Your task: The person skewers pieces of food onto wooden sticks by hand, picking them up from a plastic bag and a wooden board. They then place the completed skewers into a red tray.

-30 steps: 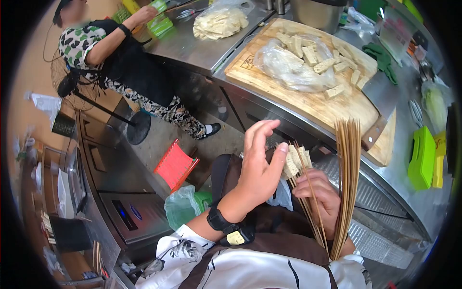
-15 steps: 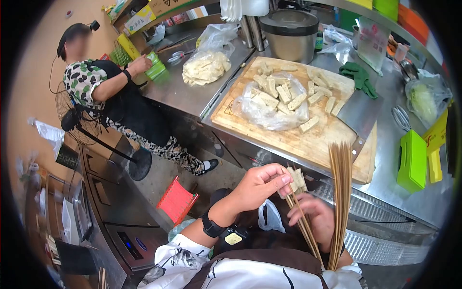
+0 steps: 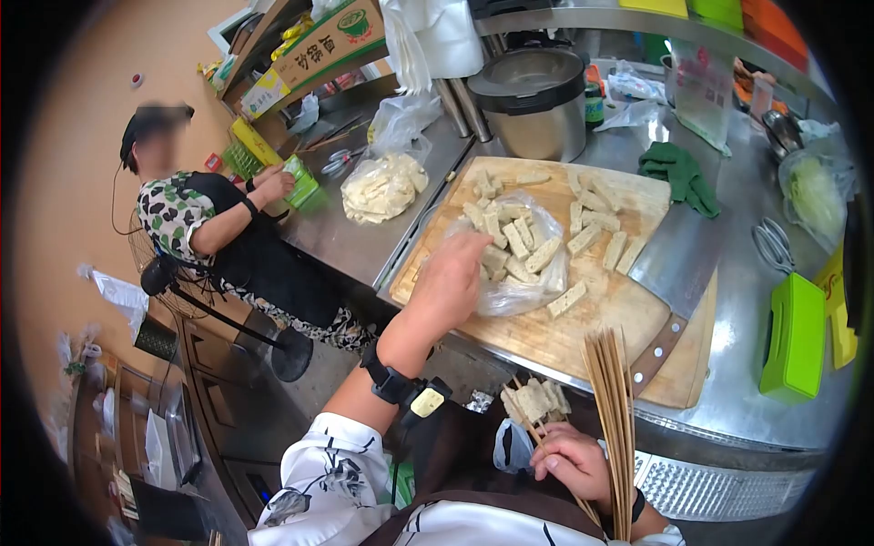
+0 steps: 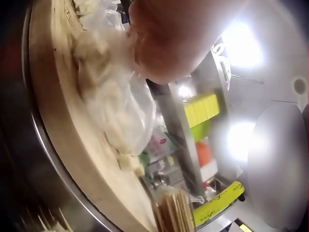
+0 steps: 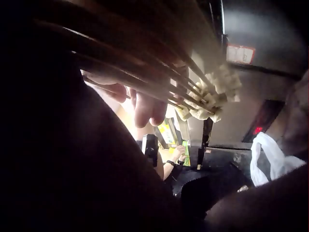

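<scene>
My left hand [image 3: 446, 284] reaches over the chopping board [image 3: 437, 196], its fingertips right at the pale tofu strips [image 3: 517, 238] heaped on a clear plastic bag [image 3: 510, 298]. Most of its fingers are hidden under the back of the hand; in the left wrist view the hand [image 4: 169, 38] is blurred above the bag. Low in front of the body, my right hand [image 3: 578, 462] grips thin wooden skewers, with several tofu pieces [image 3: 535, 402] threaded at their upper ends. A thick bundle of bare skewers [image 3: 612, 409] stands upright beside that hand.
A cleaver [image 3: 678, 264] lies on the board's right side, its handle toward me. Beyond stand a lidded pot [image 3: 528, 100] and a green glove [image 3: 678, 177]. Scissors [image 3: 772, 244] and a green box [image 3: 792, 337] sit at right. Another person [image 3: 218, 218] works at the left counter.
My left hand has left the skewers and moved forward to the tofu pile. My right hand keeps hold of the loaded skewers, its fingers now closed in. The head view has shifted.
</scene>
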`<action>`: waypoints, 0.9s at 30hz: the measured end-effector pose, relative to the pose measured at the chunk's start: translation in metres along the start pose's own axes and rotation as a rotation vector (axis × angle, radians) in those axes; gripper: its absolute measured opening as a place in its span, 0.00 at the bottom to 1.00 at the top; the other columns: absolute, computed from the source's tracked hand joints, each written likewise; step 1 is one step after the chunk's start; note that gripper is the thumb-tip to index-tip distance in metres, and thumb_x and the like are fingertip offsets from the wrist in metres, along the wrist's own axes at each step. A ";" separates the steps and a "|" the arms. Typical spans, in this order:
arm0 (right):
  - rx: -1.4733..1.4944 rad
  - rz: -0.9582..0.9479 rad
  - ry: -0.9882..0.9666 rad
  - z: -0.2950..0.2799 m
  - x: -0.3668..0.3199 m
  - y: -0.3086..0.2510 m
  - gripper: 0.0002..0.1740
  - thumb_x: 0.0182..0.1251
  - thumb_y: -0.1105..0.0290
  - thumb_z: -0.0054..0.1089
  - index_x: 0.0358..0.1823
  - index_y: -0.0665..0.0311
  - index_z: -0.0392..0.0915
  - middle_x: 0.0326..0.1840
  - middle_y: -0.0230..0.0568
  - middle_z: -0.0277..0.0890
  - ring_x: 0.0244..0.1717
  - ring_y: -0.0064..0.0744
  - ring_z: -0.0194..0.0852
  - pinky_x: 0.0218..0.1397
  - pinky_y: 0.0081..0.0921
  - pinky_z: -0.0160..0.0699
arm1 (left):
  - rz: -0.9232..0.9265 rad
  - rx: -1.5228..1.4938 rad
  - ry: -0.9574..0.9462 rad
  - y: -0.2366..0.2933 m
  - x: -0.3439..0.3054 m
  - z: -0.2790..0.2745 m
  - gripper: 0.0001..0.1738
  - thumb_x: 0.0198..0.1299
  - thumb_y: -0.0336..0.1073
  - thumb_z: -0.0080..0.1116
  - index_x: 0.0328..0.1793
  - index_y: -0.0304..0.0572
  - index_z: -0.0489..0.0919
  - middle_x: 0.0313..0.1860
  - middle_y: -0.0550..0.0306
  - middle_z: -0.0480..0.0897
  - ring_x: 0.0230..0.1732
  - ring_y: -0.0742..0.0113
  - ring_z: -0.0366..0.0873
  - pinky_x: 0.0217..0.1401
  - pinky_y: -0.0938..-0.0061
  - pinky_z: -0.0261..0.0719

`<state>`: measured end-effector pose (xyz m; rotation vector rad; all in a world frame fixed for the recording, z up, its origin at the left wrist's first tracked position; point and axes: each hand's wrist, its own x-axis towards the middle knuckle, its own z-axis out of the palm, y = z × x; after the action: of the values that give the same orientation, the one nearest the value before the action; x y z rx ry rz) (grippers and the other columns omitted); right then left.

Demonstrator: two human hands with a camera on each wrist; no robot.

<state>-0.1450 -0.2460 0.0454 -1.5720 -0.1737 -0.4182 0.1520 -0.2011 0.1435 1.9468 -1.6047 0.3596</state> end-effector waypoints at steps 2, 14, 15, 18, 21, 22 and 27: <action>-0.013 0.004 -0.034 -0.005 0.001 -0.001 0.06 0.66 0.74 0.51 0.36 0.67 0.77 0.26 0.35 0.78 0.34 0.36 0.78 0.63 0.43 0.68 | -0.079 0.056 -0.122 -0.003 0.005 0.007 0.19 0.53 0.19 0.53 0.53 0.34 0.77 0.48 0.41 0.79 0.53 0.41 0.75 0.56 0.56 0.73; 0.012 0.034 -0.027 -0.007 0.000 0.006 0.07 0.66 0.72 0.50 0.36 0.66 0.78 0.25 0.34 0.80 0.34 0.35 0.79 0.63 0.44 0.66 | -0.138 0.127 -0.101 0.001 -0.011 0.005 0.19 0.49 0.28 0.65 0.49 0.37 0.75 0.46 0.48 0.78 0.50 0.46 0.75 0.52 0.59 0.74; 0.015 0.038 -0.017 -0.005 0.000 0.006 0.07 0.66 0.73 0.50 0.35 0.66 0.78 0.25 0.34 0.80 0.34 0.35 0.79 0.63 0.44 0.66 | -0.187 0.069 -0.010 0.002 -0.014 0.006 0.18 0.49 0.27 0.65 0.48 0.37 0.76 0.47 0.48 0.78 0.51 0.46 0.75 0.53 0.59 0.74; 0.006 0.008 0.041 0.000 -0.002 0.007 0.05 0.63 0.76 0.54 0.36 0.67 0.78 0.24 0.36 0.77 0.32 0.38 0.77 0.59 0.41 0.70 | -0.279 0.018 0.008 0.002 -0.021 -0.003 0.15 0.50 0.27 0.65 0.45 0.37 0.76 0.48 0.48 0.78 0.52 0.46 0.75 0.53 0.61 0.74; -0.001 0.000 0.043 0.002 -0.001 0.005 0.04 0.62 0.76 0.54 0.35 0.67 0.78 0.23 0.36 0.78 0.32 0.38 0.78 0.59 0.41 0.70 | -0.276 0.064 -0.086 0.004 -0.025 -0.011 0.14 0.51 0.29 0.65 0.44 0.37 0.77 0.45 0.48 0.79 0.50 0.48 0.76 0.52 0.63 0.74; -0.005 -0.002 0.040 0.002 -0.001 0.004 0.04 0.62 0.76 0.54 0.35 0.67 0.78 0.23 0.36 0.78 0.32 0.38 0.78 0.59 0.41 0.70 | -0.225 0.101 -0.117 0.005 -0.026 -0.012 0.15 0.52 0.30 0.65 0.45 0.36 0.77 0.43 0.47 0.79 0.47 0.50 0.78 0.51 0.64 0.75; -0.034 0.007 0.058 0.005 -0.003 -0.001 0.04 0.62 0.76 0.54 0.34 0.67 0.78 0.22 0.35 0.77 0.30 0.38 0.77 0.61 0.41 0.70 | -0.201 0.096 0.025 0.002 -0.032 -0.012 0.12 0.57 0.29 0.62 0.47 0.35 0.76 0.41 0.48 0.79 0.41 0.54 0.79 0.47 0.67 0.77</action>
<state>-0.1470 -0.2409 0.0455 -1.5913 -0.1167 -0.4626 0.1445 -0.1684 0.1363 2.1446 -1.3836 0.3835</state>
